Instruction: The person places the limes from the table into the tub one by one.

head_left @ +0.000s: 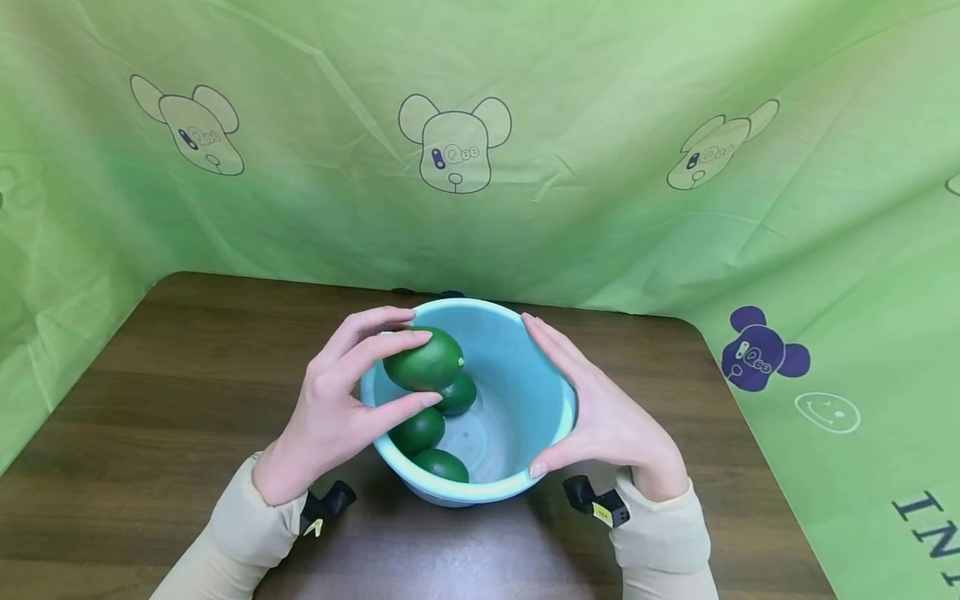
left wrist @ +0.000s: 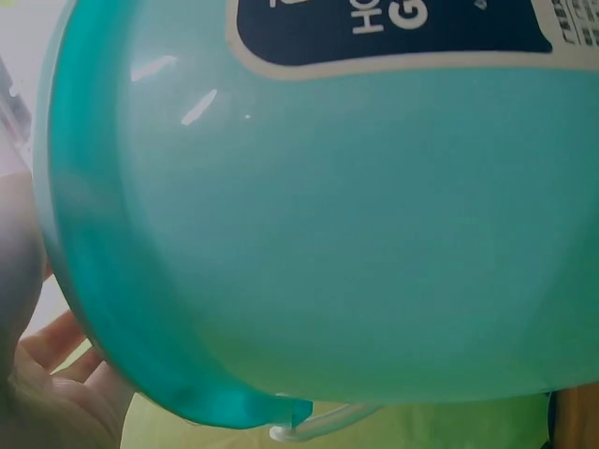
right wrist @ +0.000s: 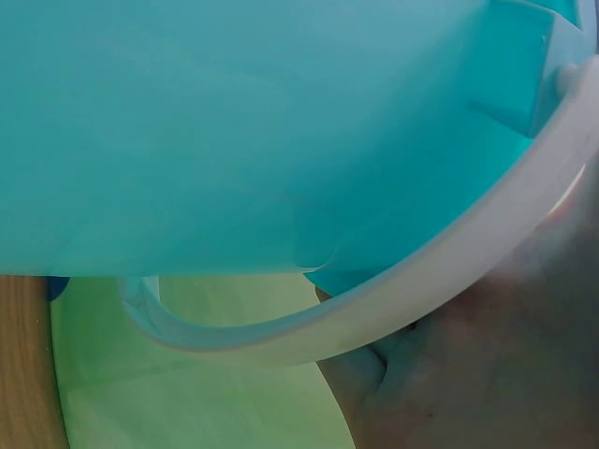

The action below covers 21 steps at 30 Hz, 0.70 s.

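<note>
A light blue bucket [head_left: 525, 400] stands on the table in the middle of the head view. At its left side my left hand [head_left: 337, 387] holds a green lime [head_left: 423, 360] between thumb and fingers, over the bucket's opening. Below it, three more limes lie inside along the left: one [head_left: 457, 393] partly covered by the held lime, another [head_left: 420, 431], and a third [head_left: 441, 465] near the front wall. My right hand [head_left: 607, 408] grips the bucket's right rim, thumb in front and fingers behind. Both wrist views show mostly the bucket's outer wall [left wrist: 328, 234]; the held lime is hidden there.
A pale carrying handle [right wrist: 402, 309] hangs along the bucket's outside in the right wrist view. The brown wooden table [head_left: 187, 383] ends at a green printed cloth [head_left: 570, 233] behind and at the sides. A dark label [left wrist: 393, 33] is on the bucket's wall.
</note>
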Available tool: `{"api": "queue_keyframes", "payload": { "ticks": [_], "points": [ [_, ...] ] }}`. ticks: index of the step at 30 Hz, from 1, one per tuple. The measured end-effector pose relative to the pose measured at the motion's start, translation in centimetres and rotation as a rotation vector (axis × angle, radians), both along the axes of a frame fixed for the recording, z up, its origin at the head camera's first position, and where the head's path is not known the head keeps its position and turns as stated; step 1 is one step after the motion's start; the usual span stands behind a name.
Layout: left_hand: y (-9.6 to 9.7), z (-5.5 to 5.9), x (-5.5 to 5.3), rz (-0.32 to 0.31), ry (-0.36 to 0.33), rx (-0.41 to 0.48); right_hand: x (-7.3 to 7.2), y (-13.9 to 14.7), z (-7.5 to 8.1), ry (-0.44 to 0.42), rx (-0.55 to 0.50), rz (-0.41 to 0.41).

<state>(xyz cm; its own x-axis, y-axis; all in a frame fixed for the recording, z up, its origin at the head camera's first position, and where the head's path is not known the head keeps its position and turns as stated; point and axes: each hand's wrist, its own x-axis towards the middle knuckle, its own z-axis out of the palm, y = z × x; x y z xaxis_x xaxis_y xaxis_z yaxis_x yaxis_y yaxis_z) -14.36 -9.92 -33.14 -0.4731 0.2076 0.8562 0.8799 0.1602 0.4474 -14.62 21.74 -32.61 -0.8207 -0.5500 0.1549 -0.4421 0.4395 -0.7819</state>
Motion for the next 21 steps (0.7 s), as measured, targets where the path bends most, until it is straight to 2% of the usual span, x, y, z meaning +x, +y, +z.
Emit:
{"api": "queue_keyframes", "payload": {
  "ticks": [10, 21],
  "points": [
    [0.3, -0.2, 0.3, 0.003, 0.048, -0.02, 0.1, 0.0, -0.2, 0.011, 0.012, -0.008],
    [0.8, 0.1, 1.1, -0.039, 0.093, -0.032, 0.2, 0.0, -0.4, 0.019, 0.014, -0.01]
  ]
}}
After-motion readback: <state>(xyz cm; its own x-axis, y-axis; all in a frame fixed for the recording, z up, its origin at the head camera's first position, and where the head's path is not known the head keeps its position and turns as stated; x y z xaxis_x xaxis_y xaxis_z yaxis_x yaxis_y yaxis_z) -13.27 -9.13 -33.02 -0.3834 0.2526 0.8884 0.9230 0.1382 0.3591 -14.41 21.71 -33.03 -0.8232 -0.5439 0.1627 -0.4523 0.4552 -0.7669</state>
